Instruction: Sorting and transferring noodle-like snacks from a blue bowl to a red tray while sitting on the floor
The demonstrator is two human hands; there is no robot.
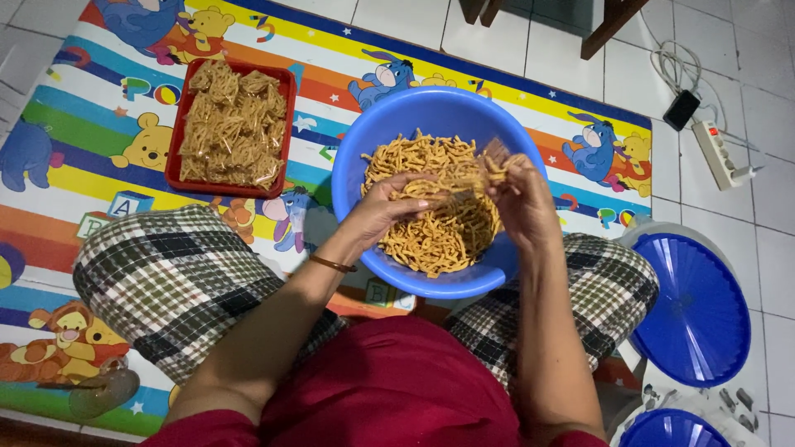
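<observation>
Right hand (pixel 523 199) pinches the top of a small clear bag (pixel 472 175) of fried snack sticks; left hand (pixel 387 207) cups the bag's other end. Directly beneath: blue basin (pixel 356 157) holding loose sticks (pixel 439 236). Left of grip: red tray (pixel 286 124) of filled packets. Right, well apart: blue-lidded container (pixel 696 306).

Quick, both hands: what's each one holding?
Left hand: closed on a clear bag of snack sticks.
Right hand: closed on the same bag, above the blue bowl.
</observation>
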